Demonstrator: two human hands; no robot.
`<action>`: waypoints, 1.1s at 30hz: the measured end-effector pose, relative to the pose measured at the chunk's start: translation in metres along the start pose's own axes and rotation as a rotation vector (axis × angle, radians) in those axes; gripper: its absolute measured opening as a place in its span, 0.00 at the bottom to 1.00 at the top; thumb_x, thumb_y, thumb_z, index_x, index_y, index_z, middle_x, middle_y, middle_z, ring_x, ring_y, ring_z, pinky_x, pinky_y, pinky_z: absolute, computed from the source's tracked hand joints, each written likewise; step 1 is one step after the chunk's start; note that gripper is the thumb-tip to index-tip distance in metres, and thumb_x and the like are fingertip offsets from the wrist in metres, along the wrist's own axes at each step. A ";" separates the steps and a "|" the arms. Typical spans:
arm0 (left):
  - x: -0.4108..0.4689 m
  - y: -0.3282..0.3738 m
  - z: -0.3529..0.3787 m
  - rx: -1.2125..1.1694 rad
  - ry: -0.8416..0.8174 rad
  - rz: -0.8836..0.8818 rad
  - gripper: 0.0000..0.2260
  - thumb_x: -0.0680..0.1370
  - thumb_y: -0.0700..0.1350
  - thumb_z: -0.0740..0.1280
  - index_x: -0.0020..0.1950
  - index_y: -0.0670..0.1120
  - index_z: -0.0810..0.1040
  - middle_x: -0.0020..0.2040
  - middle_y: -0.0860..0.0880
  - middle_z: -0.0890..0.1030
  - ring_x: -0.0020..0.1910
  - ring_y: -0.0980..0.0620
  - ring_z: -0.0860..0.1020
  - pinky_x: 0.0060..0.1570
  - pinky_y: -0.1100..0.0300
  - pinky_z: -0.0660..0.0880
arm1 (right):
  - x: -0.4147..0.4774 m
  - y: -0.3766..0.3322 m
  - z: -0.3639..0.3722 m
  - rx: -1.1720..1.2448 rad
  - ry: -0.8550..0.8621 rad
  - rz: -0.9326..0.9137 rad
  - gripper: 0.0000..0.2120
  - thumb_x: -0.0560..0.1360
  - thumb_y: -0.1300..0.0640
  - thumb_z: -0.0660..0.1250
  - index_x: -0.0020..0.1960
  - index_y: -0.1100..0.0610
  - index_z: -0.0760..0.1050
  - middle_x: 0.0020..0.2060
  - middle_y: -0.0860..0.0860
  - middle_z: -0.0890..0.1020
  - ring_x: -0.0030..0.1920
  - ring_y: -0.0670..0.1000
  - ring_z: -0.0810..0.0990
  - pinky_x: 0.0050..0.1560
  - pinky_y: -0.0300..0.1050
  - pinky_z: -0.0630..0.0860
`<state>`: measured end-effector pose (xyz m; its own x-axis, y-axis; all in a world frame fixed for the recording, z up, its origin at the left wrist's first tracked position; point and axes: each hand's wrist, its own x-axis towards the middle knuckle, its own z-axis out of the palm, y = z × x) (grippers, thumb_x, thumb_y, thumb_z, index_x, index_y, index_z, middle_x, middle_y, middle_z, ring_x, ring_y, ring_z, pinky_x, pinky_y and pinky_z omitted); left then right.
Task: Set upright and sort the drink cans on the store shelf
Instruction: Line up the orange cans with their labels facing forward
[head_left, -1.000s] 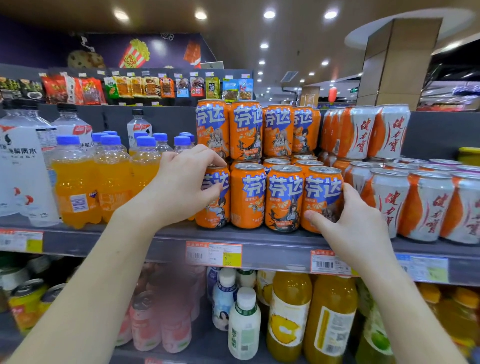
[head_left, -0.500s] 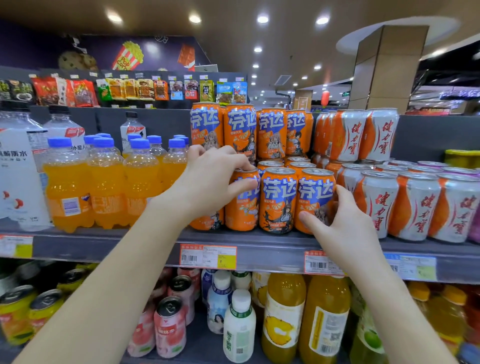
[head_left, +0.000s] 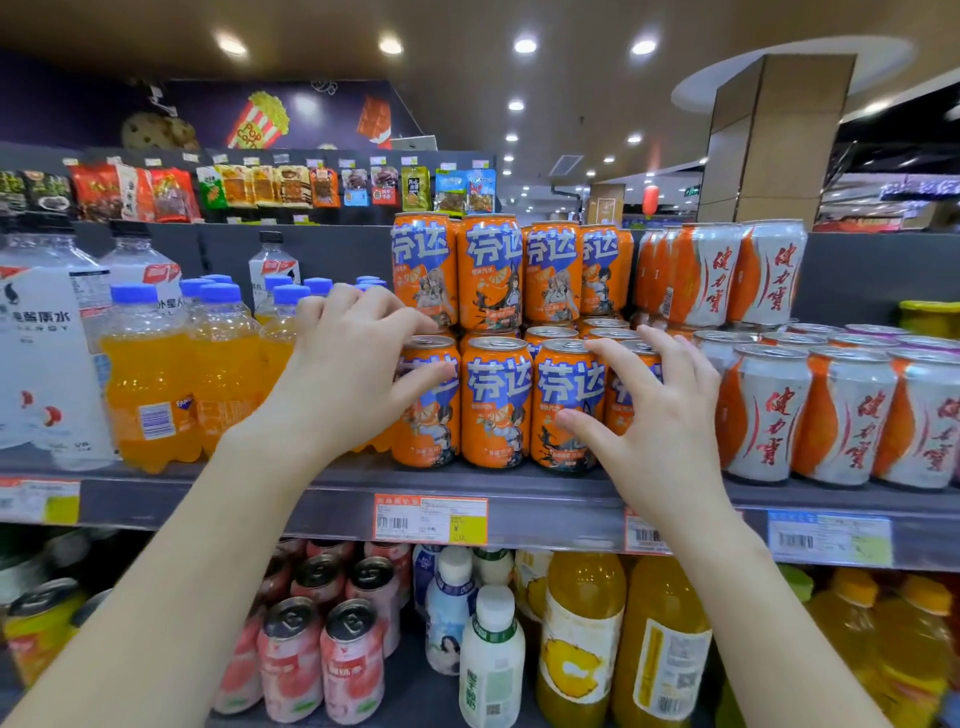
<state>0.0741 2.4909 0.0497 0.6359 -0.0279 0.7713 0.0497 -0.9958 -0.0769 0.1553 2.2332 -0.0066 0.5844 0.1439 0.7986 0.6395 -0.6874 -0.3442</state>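
Head view: left hand (head_left: 343, 384) cups the leftmost orange can (head_left: 426, 402) at the shelf's (head_left: 311, 499) front edge, right hand (head_left: 660, 410) spreads open, holding nothing, against the rightmost, all upright.

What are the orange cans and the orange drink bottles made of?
The orange cans look like thin metal, printed glossy: shiny silver tops with pull tabs. The drink bottles look like clear plastic: the orange drink shows through, and the caps are blue.
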 end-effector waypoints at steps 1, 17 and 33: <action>-0.001 -0.001 -0.002 0.001 -0.016 0.003 0.22 0.77 0.68 0.63 0.62 0.56 0.81 0.59 0.51 0.81 0.60 0.44 0.75 0.59 0.46 0.63 | 0.001 0.000 0.001 -0.006 0.011 0.000 0.31 0.71 0.41 0.77 0.72 0.44 0.74 0.75 0.54 0.67 0.77 0.60 0.56 0.74 0.57 0.58; -0.005 -0.002 -0.015 -0.144 -0.017 -0.016 0.10 0.78 0.58 0.69 0.59 0.60 0.80 0.59 0.57 0.79 0.59 0.52 0.73 0.61 0.50 0.57 | -0.007 0.005 -0.005 0.248 -0.009 0.020 0.35 0.75 0.49 0.75 0.78 0.39 0.64 0.82 0.48 0.54 0.80 0.46 0.49 0.73 0.39 0.50; -0.012 0.012 -0.010 0.004 -0.043 -0.063 0.20 0.78 0.63 0.67 0.68 0.60 0.77 0.59 0.52 0.78 0.63 0.47 0.73 0.60 0.48 0.56 | -0.015 0.007 -0.017 0.068 -0.063 0.382 0.35 0.74 0.46 0.75 0.75 0.53 0.65 0.66 0.52 0.78 0.66 0.56 0.77 0.60 0.53 0.73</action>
<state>0.0591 2.4789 0.0456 0.6639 0.0392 0.7468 0.0938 -0.9951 -0.0312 0.1426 2.2140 -0.0128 0.8150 -0.0678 0.5755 0.4008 -0.6513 -0.6443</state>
